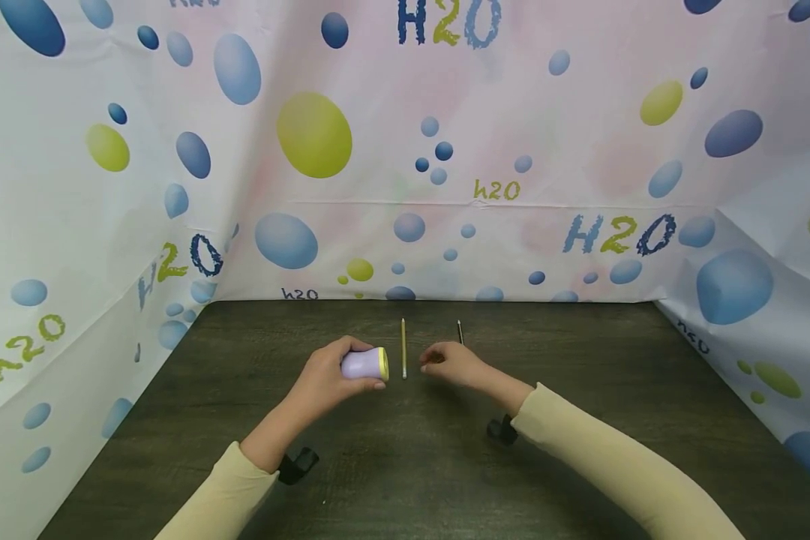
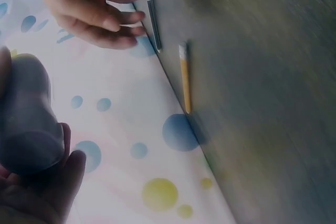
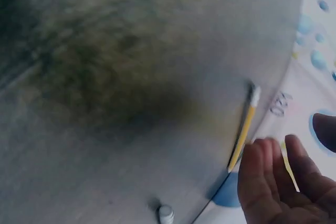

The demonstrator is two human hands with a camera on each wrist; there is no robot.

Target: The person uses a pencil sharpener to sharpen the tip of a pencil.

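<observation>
My left hand (image 1: 324, 373) grips a lavender container (image 1: 362, 364) with a yellow rim and a narrowed waist. It is tipped on its side above the table, its rim turned right. In the left wrist view, the container (image 2: 32, 114) looks dark, with fingers wrapped around it. My right hand (image 1: 457, 364) hovers to its right, fingers loosely bent and holding nothing. Between the hands lies a yellow pencil (image 1: 403, 349), its eraser end nearest me. A dark pencil (image 1: 460, 331) lies behind the right hand, partly hidden by it; the left wrist view shows the dark pencil (image 2: 153, 19) whole.
Both pencils lie on a dark wood-look table (image 1: 405, 465). A white backdrop (image 1: 378, 247) with blue and green dots and H2O lettering rises along the table's back and sides. Black camera mounts (image 1: 298, 466) sit at both wrists.
</observation>
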